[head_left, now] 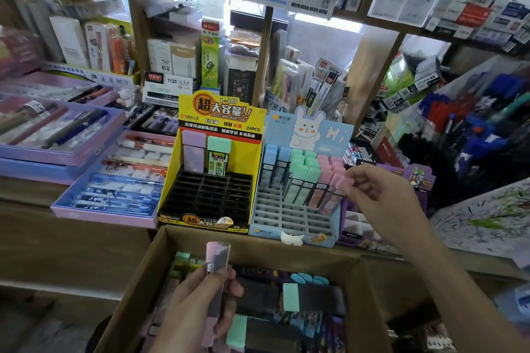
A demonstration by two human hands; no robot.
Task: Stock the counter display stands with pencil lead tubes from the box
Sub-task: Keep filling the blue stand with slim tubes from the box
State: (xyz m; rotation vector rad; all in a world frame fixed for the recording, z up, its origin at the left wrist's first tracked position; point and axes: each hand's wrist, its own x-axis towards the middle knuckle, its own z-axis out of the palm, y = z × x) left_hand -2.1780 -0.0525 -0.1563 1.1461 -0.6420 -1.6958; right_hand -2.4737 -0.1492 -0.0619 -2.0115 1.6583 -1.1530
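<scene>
A cardboard box (160, 261) at the bottom centre holds several lead tubes with pink, mint and blue caps. Over it my left hand (198, 304) grips a pink-capped tube (217, 261) upright. On the counter stands a yellow display stand (172, 180) with two tubes, one purple and one mint, in its back row above a black grid. Right of it a blue rabbit display stand (292, 218) carries rows of blue, mint and pink tubes. My right hand (381, 195) pinches the cap of a pink tube (334, 198) at the right end of that stand's pink rows.
Purple trays of pens (114, 180) lie left of the yellow stand. A purple product box (407, 178) sits right of the blue stand, with pen holders (473, 129) beyond. Shelves of stationery rise behind. A scribbled test sheet (487, 215) lies far right.
</scene>
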